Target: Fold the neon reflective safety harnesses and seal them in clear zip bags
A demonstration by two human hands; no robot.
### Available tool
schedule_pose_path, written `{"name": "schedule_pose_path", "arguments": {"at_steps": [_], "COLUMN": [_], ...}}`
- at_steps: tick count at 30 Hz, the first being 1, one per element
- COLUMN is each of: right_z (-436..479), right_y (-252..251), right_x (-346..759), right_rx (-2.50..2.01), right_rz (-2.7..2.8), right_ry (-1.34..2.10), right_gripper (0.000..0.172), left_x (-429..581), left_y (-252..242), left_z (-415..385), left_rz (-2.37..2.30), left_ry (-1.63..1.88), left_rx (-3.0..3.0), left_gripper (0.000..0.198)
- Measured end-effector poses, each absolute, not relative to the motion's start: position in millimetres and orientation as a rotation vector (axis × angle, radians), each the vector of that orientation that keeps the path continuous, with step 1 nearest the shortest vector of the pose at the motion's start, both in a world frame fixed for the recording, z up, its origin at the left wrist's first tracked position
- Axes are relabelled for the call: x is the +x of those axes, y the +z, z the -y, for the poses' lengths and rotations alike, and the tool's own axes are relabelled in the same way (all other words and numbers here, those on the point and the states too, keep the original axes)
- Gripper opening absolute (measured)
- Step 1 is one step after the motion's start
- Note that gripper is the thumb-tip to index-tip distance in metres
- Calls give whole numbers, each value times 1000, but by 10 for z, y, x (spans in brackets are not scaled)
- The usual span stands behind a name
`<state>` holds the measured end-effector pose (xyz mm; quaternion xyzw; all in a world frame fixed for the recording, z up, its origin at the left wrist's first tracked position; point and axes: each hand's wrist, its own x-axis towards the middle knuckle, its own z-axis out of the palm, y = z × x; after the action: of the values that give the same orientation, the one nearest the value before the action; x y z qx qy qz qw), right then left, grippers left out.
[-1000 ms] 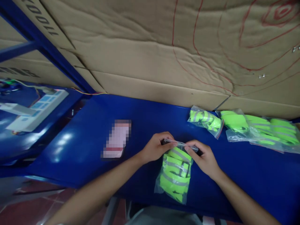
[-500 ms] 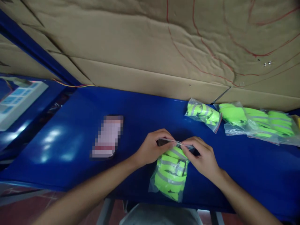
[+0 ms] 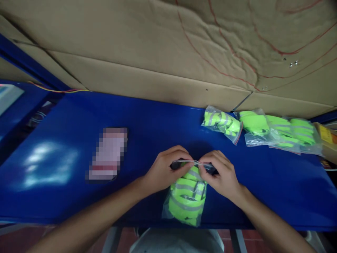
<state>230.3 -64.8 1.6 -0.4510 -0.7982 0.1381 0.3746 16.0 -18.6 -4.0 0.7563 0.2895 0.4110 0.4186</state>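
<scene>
A clear zip-lock bag (image 3: 186, 203) lies near the table's front edge, filled with a folded neon-yellow strap that has grey reflective stripes and a buckle. My left hand (image 3: 168, 168) pinches the bag's top edge between thumb and fingers on the left. On the right, my right hand (image 3: 221, 172) grips the same edge, its thumb close to the left one. The edge stretches between both hands, and the fingers partly hide it.
Several similar bags of neon straps (image 3: 279, 130) lie along the back right, against the cardboard wall (image 3: 131, 52). A blurred-out phone (image 3: 107, 154) rests left on the blue table (image 3: 147, 119). A box with a yellow label (image 3: 326, 137) stands at the far right.
The whole view has shifted slightly, so most things sit further left. Both hands still pinch the bag's top edge, with little visible movement against the bag.
</scene>
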Motion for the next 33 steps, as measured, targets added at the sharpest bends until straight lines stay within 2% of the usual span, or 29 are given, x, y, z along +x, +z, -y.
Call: {"name": "schedule_pose_path", "arguments": {"at_steps": [14, 28, 33], "right_z": [652, 564, 532], "right_y": [-51, -185, -175], "right_x": [2310, 2329, 2351], "right_rx": [-1089, -1115, -1098], "right_rz": [2039, 2035, 2030], "right_ry": [387, 423, 441], "right_gripper": [24, 7, 8], "left_x": [216, 202, 234], "left_y": [-63, -173, -200], "left_z": [198, 108, 106], "left_rz": [-790, -882, -897], "left_ry": [909, 767, 797], "left_rx": [1639, 1534, 1447], "left_gripper": [4, 17, 21]}}
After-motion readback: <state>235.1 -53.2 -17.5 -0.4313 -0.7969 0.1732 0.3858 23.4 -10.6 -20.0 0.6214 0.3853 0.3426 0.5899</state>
